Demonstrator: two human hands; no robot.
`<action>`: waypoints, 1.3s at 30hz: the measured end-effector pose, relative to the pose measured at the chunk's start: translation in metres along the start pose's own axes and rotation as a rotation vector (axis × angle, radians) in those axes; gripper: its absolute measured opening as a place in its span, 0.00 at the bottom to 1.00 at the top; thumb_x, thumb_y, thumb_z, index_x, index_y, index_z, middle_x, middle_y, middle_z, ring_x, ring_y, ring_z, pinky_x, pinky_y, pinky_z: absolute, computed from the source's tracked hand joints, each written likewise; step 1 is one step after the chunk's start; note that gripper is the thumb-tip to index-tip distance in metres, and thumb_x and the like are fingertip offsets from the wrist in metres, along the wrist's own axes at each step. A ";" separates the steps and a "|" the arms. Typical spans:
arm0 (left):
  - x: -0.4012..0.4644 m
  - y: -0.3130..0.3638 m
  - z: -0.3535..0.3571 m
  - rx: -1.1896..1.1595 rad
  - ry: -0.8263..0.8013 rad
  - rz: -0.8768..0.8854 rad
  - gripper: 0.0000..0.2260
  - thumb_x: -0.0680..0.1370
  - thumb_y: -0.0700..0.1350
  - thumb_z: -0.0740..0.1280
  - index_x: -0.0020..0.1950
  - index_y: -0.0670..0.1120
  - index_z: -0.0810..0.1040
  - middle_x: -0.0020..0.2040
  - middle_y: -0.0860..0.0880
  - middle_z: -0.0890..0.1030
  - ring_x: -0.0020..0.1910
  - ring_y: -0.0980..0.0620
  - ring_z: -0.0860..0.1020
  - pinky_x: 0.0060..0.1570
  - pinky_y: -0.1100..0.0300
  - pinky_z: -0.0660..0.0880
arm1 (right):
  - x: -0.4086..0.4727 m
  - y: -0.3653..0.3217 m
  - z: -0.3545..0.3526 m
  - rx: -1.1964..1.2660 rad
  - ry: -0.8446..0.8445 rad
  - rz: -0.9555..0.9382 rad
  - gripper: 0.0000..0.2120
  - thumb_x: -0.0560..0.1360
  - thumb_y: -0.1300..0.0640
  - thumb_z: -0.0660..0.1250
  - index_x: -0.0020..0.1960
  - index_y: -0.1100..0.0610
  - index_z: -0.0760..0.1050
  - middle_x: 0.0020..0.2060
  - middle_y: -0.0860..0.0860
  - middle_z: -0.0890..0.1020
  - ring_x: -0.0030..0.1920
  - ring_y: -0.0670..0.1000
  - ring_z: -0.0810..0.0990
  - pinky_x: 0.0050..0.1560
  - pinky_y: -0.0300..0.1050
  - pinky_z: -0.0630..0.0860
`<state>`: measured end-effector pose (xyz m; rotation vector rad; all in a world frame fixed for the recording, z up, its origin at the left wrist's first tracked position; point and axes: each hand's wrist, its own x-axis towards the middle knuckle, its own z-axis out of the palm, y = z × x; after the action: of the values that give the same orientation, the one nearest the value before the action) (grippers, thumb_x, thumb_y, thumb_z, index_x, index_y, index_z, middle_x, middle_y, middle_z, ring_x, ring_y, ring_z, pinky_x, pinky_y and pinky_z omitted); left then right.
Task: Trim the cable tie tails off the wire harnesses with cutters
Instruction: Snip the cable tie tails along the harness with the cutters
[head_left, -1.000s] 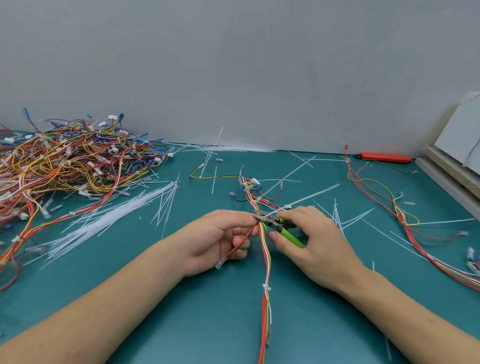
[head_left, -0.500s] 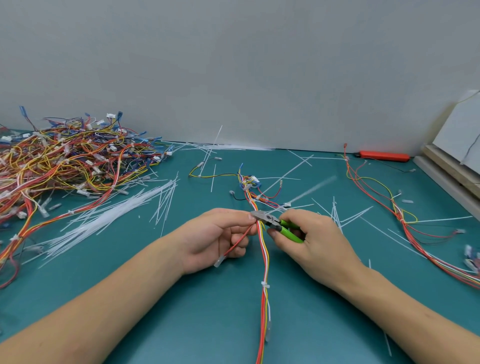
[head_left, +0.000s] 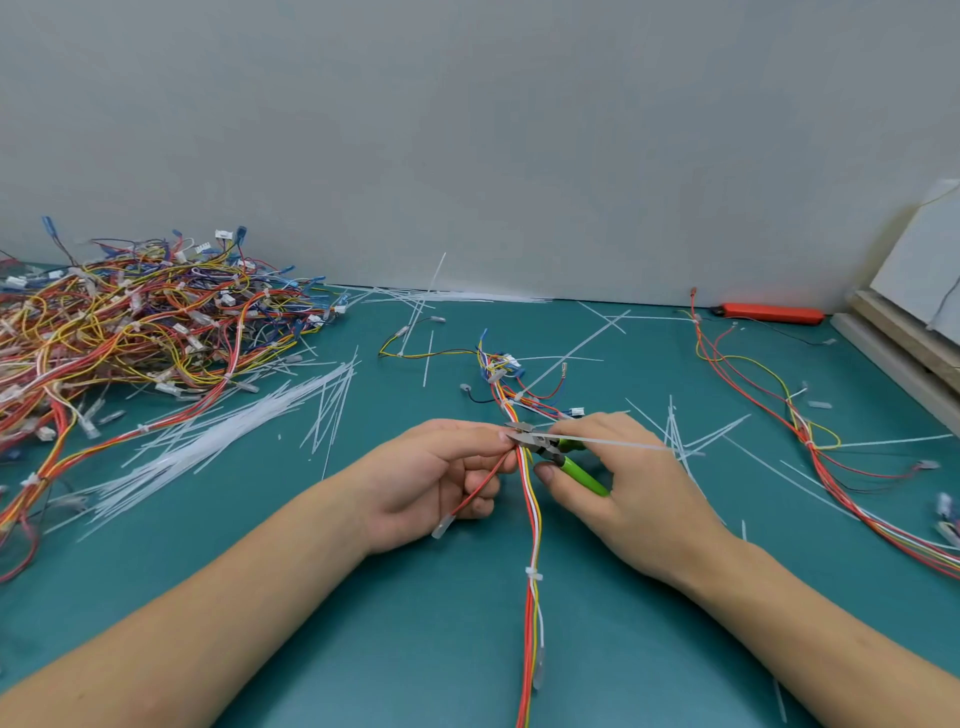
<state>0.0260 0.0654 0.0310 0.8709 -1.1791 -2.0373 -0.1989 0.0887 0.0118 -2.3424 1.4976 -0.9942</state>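
Wire harness (head_left: 531, 499) runs between both hands on the teal worktop (head_left: 363, 649). Left hand (head_left: 431, 478) pinches its wires at a tie; right hand (head_left: 623, 483), just beside it, has its grip curled round green-handled cutters (head_left: 550, 449) whose tips touch the bundle. A white cable tie tail (head_left: 618, 443) juts rightward from the cutters over the right hand's fingers

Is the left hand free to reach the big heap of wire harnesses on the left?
Probably not yet: the left hand is pinching the multicoloured wire harness being trimmed. Otherwise the teal tabletop towards the heap of wire harnesses holds only loose white cable ties.
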 end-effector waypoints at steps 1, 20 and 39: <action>0.000 0.000 0.000 0.000 -0.005 0.003 0.07 0.80 0.41 0.68 0.45 0.45 0.84 0.41 0.48 0.78 0.27 0.57 0.68 0.31 0.63 0.69 | 0.000 0.001 0.000 -0.005 0.005 -0.001 0.12 0.77 0.43 0.70 0.58 0.46 0.82 0.48 0.40 0.81 0.54 0.48 0.77 0.58 0.56 0.75; -0.001 -0.001 0.000 0.051 -0.040 0.015 0.06 0.76 0.44 0.68 0.41 0.46 0.83 0.33 0.52 0.78 0.27 0.57 0.67 0.31 0.64 0.68 | 0.000 0.001 0.000 -0.016 0.039 0.003 0.11 0.75 0.46 0.69 0.40 0.51 0.73 0.31 0.44 0.71 0.36 0.49 0.71 0.37 0.47 0.66; 0.001 -0.001 0.001 0.034 -0.013 0.014 0.06 0.79 0.42 0.69 0.45 0.45 0.84 0.40 0.48 0.77 0.27 0.56 0.68 0.30 0.64 0.68 | 0.002 0.004 -0.001 0.013 -0.018 -0.029 0.10 0.77 0.50 0.71 0.58 0.44 0.82 0.48 0.41 0.82 0.54 0.47 0.79 0.57 0.51 0.76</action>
<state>0.0249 0.0656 0.0300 0.8648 -1.2271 -2.0200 -0.2018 0.0851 0.0113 -2.3642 1.4503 -0.9838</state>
